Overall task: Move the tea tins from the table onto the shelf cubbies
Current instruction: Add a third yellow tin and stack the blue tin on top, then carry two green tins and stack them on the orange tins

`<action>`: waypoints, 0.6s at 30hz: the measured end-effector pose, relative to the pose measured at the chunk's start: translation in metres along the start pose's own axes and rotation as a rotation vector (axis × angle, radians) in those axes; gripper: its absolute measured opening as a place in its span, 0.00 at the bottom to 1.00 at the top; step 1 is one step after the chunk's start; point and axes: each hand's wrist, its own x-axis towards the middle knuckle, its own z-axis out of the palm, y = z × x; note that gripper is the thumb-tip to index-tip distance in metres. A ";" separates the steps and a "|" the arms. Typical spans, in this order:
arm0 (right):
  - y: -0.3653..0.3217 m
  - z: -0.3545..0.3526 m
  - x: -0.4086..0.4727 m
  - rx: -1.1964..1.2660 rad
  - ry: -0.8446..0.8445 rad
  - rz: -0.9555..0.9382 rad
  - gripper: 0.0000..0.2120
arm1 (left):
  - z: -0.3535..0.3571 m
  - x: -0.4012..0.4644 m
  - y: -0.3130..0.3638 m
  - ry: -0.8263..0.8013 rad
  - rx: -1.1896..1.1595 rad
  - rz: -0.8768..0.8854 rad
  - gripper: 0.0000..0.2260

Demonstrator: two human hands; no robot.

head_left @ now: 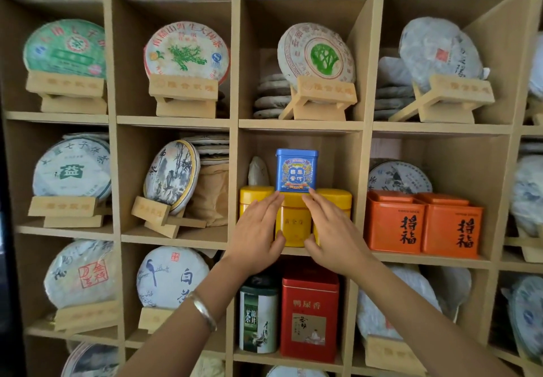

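Observation:
A blue square tea tin (pixel 296 170) stands on top of three yellow tins in the middle cubby of the shelf (pixel 299 125). The middle yellow tin (pixel 293 223) sits forward, between a left one (pixel 252 197) and a right one (pixel 338 197). My left hand (pixel 258 226) and my right hand (pixel 332 229) flank the middle yellow tin with fingers stretched out. Their fingertips reach the blue tin's base and the thumbs rest by the yellow tin's lower corners. Neither hand wraps around a tin.
Two orange tins (pixel 393 226) (pixel 452 232) fill the cubby to the right. Below stand a red tin (pixel 308 315) and a green-and-white round tin (pixel 258 318). The other cubbies hold wrapped tea cakes on wooden stands. A bangle (pixel 202 309) is on my left wrist.

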 end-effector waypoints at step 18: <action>-0.018 -0.106 -0.202 -0.334 -0.126 0.624 0.34 | 0.030 -0.042 0.120 -0.217 -0.358 0.366 0.27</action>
